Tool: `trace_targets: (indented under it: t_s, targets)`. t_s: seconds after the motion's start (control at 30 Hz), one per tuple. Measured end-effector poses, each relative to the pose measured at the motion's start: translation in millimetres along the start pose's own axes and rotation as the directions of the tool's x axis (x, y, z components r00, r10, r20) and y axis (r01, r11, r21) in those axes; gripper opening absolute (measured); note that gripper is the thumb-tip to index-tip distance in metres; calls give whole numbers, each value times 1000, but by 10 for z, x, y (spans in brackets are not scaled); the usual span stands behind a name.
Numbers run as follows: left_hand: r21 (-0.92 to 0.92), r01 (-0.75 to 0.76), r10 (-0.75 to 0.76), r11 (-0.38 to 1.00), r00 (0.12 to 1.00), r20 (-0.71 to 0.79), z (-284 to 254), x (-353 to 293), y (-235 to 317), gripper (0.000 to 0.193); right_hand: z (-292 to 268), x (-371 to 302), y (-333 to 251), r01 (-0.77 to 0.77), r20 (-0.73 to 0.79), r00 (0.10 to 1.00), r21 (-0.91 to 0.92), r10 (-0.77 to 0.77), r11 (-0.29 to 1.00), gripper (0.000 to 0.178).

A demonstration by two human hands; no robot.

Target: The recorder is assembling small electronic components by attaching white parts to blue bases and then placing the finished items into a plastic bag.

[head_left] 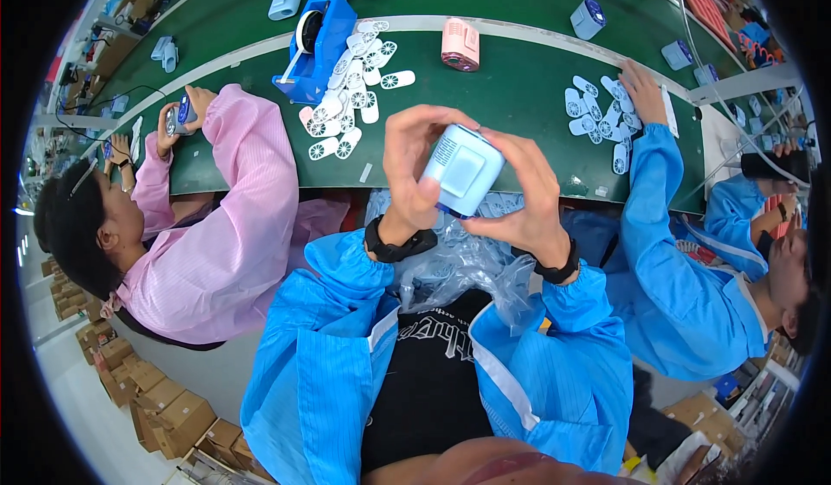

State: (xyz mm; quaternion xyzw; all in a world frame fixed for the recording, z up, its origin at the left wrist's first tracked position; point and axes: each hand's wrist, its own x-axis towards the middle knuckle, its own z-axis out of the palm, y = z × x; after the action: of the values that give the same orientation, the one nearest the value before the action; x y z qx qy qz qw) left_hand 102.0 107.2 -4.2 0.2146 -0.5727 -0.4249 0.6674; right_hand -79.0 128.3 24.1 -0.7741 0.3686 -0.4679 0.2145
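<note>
A: Obs. 1, hands. Left hand (pixel 415 169) and right hand (pixel 528 195) are both raised over the lap, each closed on the same pale blue device (pixel 461 171).

B: Grip detail?

A: Left fingers (pixel 433 121) curl over its top left corner, thumb low on its left side. Right fingers (pixel 517 151) wrap its right edge. The device is tilted, a rounded square panel facing the camera, a vent grille on its upper left face.

B: Position of the device?

A: Held in the air, between the two hands, near the front edge of the green bench (pixel 519 87). Not touching the bench. A clear plastic bag (pixel 459 264) lies crumpled just below the hands, in the lap.

B: Wrists?

A: A black band (pixel 400 247) on the left wrist, another on the right. Blue sleeves on both forearms.

B: Bench contents?

A: A blue tape dispenser (pixel 318 43) at upper left, with a heap of white grille parts (pixel 351 95) just beside it. A pink device (pixel 460 45) stands behind, well apart from the hands. A second heap of white parts (pixel 597 113) lies to the right.

B: Others?

A: One person in a pink coat (pixel 229 216) on the left, holding a small blue item. One person in a blue coat (pixel 675 260) on the right, a hand reaching to the second heap.
</note>
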Motion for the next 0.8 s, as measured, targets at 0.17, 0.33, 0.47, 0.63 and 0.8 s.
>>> trace_targets:
  t_s: [0.17,0.33,0.47,0.63,0.8]
  targets:
    - [32,5,-4,999,999,-33,-37,-27,19,69,2,17,4,60,35,998,-48,-58,997,94]
    - [142,-87,101,986,990,-95,16,46,77,64,84,40,-71,-85,5,996,189,85,978,95]
    - [238,-169,200,956,974,-111,-10,38,-52,65,398,-108,-167,-318,31,897,738,440,596,90]
    - [510,-234,248,828,968,42,-79,-3,-263,69,444,39,-29,-442,1,782,706,623,553,81]
    - [322,84,-58,943,994,-88,-199,59,-269,60,-473,439,335,-131,340,849,-607,405,784,63]
